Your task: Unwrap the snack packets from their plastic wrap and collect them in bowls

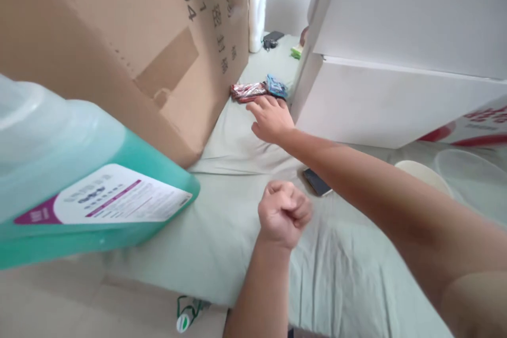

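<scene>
My right hand [272, 119] reaches forward over the pale green sheet, palm down with fingers apart. Its fingertips are at the near edge of a red-and-silver shiny packet [249, 91] and a blue packet [276, 86]; whether they touch is hard to tell. Closer to me, my left hand [284, 214] is curled into a tight fist above the sheet, with nothing showing from it. A dark phone [317, 181] lies flat beside my right forearm, which partly covers it.
A large cardboard box [166, 63] and a jug of green liquid [158, 169] stand at left. White drawers [364, 95] rise at right, near a pale round bowl [423, 175]. Behind are a white bottle [257, 8] and a black item [273, 37]. A green-and-white bottle [184, 321] lies below.
</scene>
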Demonstrator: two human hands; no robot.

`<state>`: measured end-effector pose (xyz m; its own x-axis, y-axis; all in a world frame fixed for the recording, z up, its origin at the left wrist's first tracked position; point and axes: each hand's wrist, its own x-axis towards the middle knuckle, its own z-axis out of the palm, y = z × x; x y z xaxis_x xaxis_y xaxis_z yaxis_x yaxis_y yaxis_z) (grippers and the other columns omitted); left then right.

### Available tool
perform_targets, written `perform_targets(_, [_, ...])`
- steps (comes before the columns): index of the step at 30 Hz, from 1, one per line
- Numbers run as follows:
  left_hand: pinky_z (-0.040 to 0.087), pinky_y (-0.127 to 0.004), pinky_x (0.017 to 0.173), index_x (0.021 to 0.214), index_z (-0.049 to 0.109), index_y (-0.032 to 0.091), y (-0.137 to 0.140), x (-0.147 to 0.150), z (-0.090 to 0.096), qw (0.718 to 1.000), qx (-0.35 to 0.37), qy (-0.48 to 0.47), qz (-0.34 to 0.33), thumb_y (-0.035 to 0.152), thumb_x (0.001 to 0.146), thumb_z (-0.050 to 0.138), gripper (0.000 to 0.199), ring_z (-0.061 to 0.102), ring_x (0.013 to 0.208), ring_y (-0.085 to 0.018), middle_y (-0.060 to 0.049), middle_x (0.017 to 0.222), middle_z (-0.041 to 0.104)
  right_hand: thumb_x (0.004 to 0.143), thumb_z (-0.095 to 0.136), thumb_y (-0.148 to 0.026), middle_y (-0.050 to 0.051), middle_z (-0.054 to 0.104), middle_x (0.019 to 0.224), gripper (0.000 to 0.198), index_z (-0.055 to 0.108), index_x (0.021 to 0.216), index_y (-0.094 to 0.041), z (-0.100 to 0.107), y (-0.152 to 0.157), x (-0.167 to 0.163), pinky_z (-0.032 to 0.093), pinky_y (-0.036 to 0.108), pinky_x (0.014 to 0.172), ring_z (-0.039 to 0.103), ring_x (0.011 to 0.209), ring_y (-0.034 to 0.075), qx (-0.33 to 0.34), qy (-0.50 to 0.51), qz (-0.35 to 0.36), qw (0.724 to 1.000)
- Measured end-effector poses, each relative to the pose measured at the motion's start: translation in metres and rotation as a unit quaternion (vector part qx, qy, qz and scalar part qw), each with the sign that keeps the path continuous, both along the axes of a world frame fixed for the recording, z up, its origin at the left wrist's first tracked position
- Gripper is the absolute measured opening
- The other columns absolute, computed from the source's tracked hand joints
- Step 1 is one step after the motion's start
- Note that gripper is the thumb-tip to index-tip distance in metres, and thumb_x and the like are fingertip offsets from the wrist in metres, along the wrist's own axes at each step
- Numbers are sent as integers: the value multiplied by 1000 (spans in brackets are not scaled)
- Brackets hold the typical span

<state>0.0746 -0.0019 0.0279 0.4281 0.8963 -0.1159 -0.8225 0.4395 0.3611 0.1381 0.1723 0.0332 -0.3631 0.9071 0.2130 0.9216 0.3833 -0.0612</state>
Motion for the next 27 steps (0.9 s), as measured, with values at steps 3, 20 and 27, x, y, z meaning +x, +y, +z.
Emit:
perform_targets(3, [3, -20, 36, 49, 5, 21, 4, -6, -5, 999, -2, -33, -17, 14, 48, 54, 50, 3, 38, -3, 9, 44, 1, 89, 64, -22, 19, 31, 163, 68, 42, 152, -20, -5, 65, -20, 35, 64, 107, 29, 146, 44, -81, 28, -121, 989])
perform_targets(20, [3, -19, 36, 48, 6, 20, 2, -25, -8, 994, -6, -95, -54, 13, 45, 59, 53, 7, 36, 0, 9, 43, 6, 90, 61, -13, 25, 44, 144, 45, 59, 134, -11, -22, 119, -1, 41, 62, 101, 36, 137, 43, -110, -58, -106, 987])
perform_targets(27, [4, -19, 36, 49, 8, 20, -5, -19, -3, 996, 16, -76, -41, 13, 47, 57, 49, 7, 37, -2, 9, 45, 6, 85, 64, -16, 17, 50, 140, 35, 62, 120, -16, -14, 72, 2, 45, 45, 106, 48, 128, 34, -30, -3, -62, 998])
